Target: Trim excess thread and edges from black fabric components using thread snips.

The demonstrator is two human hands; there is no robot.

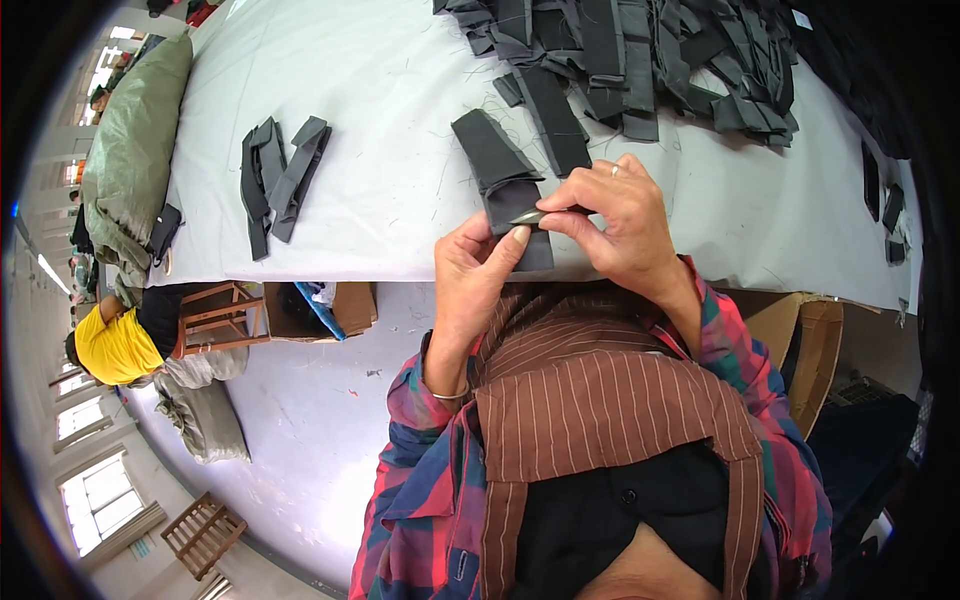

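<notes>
My left hand [468, 275] pinches a dark grey fabric strip [492, 150] between thumb and fingers, near the table's front edge. The strip's far end lies on the white table cover, and its near end is folded over. In my right hand [632, 215] is a small pointed metal blade [526, 216], gripped between thumb and fingers. Its tip lies against the strip, close to my left thumb; my fingers hide the rest of the tool. Just beyond my right hand lies another dark grey strip [556, 125].
A heap of dark grey strips [640, 60] covers the far right of the table [380, 170]. Several more strips [268, 175] lie at left. A green sack [140, 140] stands by the left edge. A person in yellow [118, 343] is beyond, near a wooden stool [222, 318] and cardboard box [355, 308].
</notes>
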